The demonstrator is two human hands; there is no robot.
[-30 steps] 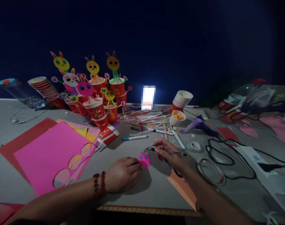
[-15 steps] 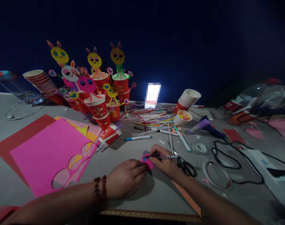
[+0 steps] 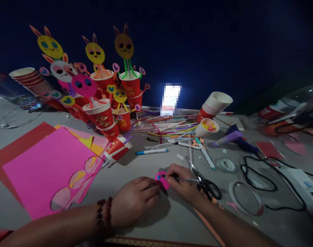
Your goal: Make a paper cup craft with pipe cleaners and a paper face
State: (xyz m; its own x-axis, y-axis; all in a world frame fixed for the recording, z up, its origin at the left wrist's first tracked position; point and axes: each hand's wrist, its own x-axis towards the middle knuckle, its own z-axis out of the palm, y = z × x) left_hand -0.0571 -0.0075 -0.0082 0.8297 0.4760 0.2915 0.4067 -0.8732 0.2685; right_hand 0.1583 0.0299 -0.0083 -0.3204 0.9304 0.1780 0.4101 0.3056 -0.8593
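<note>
A small rounded piece of bright pink paper (image 3: 165,184) lies on the table between my hands, with a blue patch near its upper left. My left hand (image 3: 136,201), with beaded bracelets at the wrist, has its fingers bent together at the paper's left edge; the fingertips are partly hidden. In my right hand (image 3: 183,183) a slim pen (image 3: 183,179) is pinched, its tip at the blue patch. Black-handled scissors (image 3: 210,188) lie just beside and partly behind my right hand. A blue-capped marker (image 3: 151,151) rests beyond the paper.
Pink paper sheets (image 3: 40,168) lie at left. Red paper cups (image 3: 102,116) with rabbit-face figures stand behind them. Pipe cleaners (image 3: 169,127), a green marker (image 3: 205,153), clear tape (image 3: 225,165), a larger tape roll (image 3: 245,199) and a black cord (image 3: 272,185) spread to the right.
The view has shifted closer, so surrounding things appear larger and farther outward. The pen tip stays at the blue patch; my right hand has moved only slightly. My left hand stays at the paper.
</note>
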